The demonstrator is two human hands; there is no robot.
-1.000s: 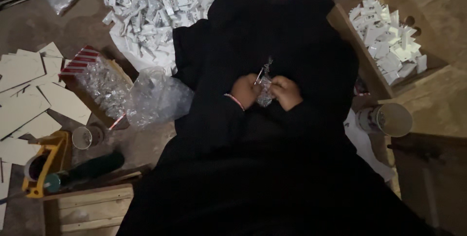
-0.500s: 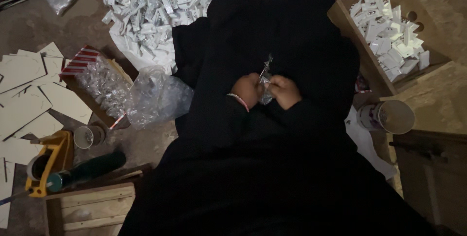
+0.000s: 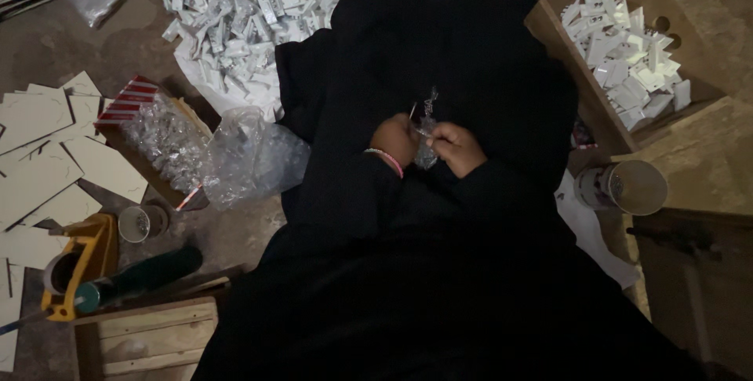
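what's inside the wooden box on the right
The wooden box holds a loose heap of small white packets, piled against its far side. Whatever lies beneath the heap, and the box's floor there, is covered and cannot be seen.

Dim, dusty concrete floor [image 3: 63,43]

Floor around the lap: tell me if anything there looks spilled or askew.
Small white packets lie in a loose heap across the floor, unlike those boxed at right. Pale card sheets lie scattered at odd angles.
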